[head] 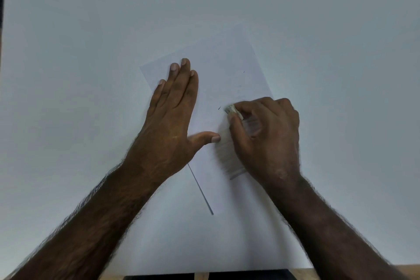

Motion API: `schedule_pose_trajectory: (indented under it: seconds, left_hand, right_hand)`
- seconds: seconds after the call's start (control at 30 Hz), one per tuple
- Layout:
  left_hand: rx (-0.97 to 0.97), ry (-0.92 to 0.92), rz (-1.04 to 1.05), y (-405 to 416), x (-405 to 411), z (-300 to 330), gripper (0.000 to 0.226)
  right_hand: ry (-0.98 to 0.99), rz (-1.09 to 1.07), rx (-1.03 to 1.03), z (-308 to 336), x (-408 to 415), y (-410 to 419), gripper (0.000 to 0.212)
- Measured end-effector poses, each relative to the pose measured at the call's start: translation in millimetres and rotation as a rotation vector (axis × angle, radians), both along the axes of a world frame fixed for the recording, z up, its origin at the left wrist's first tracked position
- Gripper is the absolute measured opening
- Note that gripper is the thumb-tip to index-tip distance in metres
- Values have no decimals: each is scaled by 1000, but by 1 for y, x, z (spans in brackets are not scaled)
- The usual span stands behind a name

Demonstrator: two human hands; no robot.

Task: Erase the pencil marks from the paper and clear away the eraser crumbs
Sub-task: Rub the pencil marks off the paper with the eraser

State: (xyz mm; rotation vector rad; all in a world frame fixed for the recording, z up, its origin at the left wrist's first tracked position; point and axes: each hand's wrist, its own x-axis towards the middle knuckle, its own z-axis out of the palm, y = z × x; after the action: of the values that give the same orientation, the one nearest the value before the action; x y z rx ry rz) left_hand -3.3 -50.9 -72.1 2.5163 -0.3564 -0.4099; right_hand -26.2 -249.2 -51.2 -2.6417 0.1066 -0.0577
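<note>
Table point(91, 29): a pale grey-white surface that fills nearly the whole view; a strip of wood edge shows along the bottom.
Paper point(227, 70): a white sheet lying flat on the table, turned at an angle, near the middle; its lower left edge casts a thin dark line.
Left hand point(172, 120): palm down on the left part of the paper, the four fingers point(179, 82) straight and close together, pointing away from the person, the thumb spread out to the right. It holds nothing and lies flat on the sheet.
Right hand point(266, 134): on the right part of the paper, fingers curled and clamped on the eraser, thumb against its near side.
Pencil marks point(229, 154): a grey shaded patch on the paper, just below and left of the right hand, beside the left thumb tip; blurred, so its lines cannot be made out.
Eraser point(230, 109): small and pale, its tip sticking out at the upper left of the right hand, touching the paper.
Crumbs point(219, 108): a dark speck just left of the eraser, another further up the sheet.
</note>
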Motion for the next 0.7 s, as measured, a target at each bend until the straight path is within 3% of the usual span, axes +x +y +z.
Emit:
schedule_pose_trajectory:
  seconds: [0.4,0.7]
  left_hand:
    - [226,31,-32,15,-37,14,133]
    - [190,21,1,15,-38,12,125]
  right_hand:
    - [-1,-74,99,-5,-8,6,11]
    - [67,246,29,1,-31,32,16]
